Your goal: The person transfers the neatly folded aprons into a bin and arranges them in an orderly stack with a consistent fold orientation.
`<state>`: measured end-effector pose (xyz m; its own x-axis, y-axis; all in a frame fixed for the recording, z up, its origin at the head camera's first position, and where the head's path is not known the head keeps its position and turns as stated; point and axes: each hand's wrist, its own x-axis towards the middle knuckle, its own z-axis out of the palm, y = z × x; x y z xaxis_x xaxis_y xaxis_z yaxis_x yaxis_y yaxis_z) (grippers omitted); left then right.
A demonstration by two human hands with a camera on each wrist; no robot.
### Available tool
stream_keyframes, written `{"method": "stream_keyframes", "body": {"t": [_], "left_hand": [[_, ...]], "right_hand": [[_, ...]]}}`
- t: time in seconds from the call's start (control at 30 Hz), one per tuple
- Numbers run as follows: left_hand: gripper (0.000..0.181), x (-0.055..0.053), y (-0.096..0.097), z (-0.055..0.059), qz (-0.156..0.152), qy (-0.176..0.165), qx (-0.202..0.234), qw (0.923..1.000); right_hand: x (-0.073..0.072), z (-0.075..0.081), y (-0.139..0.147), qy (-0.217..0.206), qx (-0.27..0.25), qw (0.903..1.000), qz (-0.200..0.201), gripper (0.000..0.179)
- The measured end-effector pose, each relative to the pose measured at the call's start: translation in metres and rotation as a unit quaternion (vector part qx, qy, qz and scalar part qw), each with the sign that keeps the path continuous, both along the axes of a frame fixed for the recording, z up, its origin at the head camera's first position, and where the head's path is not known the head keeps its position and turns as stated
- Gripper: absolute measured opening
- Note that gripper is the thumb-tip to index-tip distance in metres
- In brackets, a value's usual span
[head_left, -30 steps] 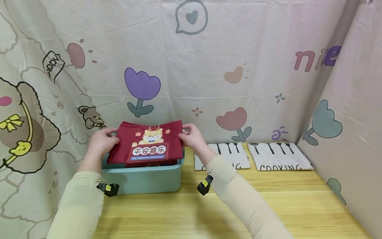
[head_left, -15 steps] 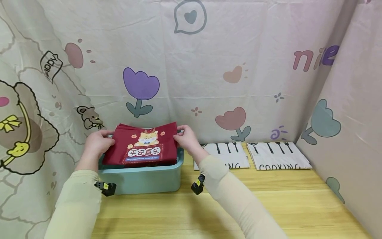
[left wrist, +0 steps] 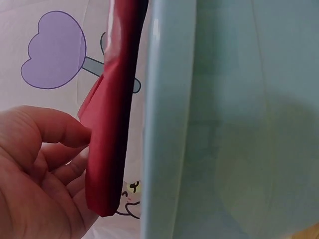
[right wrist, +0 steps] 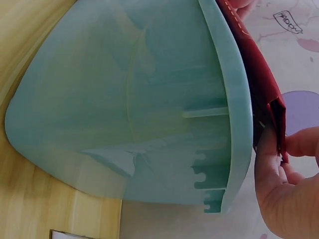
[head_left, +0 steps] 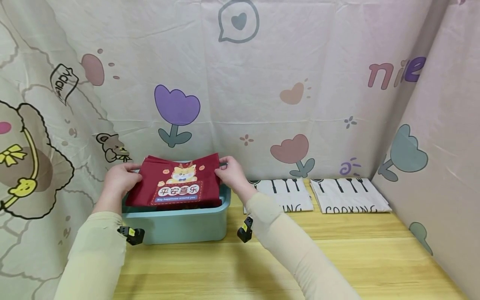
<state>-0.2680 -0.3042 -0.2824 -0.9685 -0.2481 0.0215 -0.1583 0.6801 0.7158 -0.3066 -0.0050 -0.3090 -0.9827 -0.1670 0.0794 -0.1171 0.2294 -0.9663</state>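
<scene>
A folded dark red cloth (head_left: pixel 150 183) with a cartoon animal and white lettering spans the top of a light teal plastic bin (head_left: pixel 180 227). My left hand (head_left: pixel 121 182) pinches its left side between thumb and fingers; in the left wrist view that hand (left wrist: pixel 45 169) grips the cloth's thick folded edge (left wrist: pixel 107 164) beside the bin's rim. On the other side my right hand (head_left: pixel 234 175) pinches the right edge. Its thumb and fingers (right wrist: pixel 294 144) close on the cloth corner just past the rim in the right wrist view. More red fabric shows beneath, inside the bin.
Two folded white cloths with black cutlery prints lie right of the bin: the nearer one (head_left: pixel 279 189) is partly behind my right forearm, the other (head_left: pixel 348 196) stands farther right. A printed curtain (head_left: pixel 240 83) surrounds the wooden table (head_left: pixel 210 271) at the back and sides.
Both hands have moved slightly left and the red cloth has come with them, settling a little lower over the bin. The white cloths have stayed in place.
</scene>
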Motion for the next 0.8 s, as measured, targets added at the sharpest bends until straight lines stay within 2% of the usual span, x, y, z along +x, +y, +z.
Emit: {"method": "stream_keyframes", "body": {"t": [0.1,0.2,0.3,0.43,0.63,0.8], "left_hand": [[0.053,0.001,-0.001,0.0,-0.01,-0.003,-0.022,0.9997],[0.054,0.003,-0.003,0.0,-0.022,-0.002,-0.052,0.9984],[0.054,0.007,-0.004,-0.001,-0.033,0.005,-0.073,0.9968],[0.053,0.012,-0.003,-0.003,-0.047,0.017,-0.088,0.9949],[0.049,0.018,0.001,-0.006,-0.088,0.058,-0.136,0.9851],[0.049,0.027,0.01,-0.007,-0.109,0.074,-0.149,0.98]], "right_hand": [[0.0,0.0,0.004,0.033,0.052,0.9981,-0.001,0.037],[-0.002,-0.001,0.012,0.088,0.107,0.9904,-0.01,0.037],[-0.004,-0.001,0.024,0.133,0.128,0.9827,-0.014,0.036],[-0.006,-0.004,0.043,0.152,0.132,0.9795,0.002,0.035],[-0.003,-0.016,0.073,0.164,0.147,0.9748,0.038,0.038],[-0.001,-0.027,0.097,0.181,0.184,0.9638,0.067,0.041]]}}
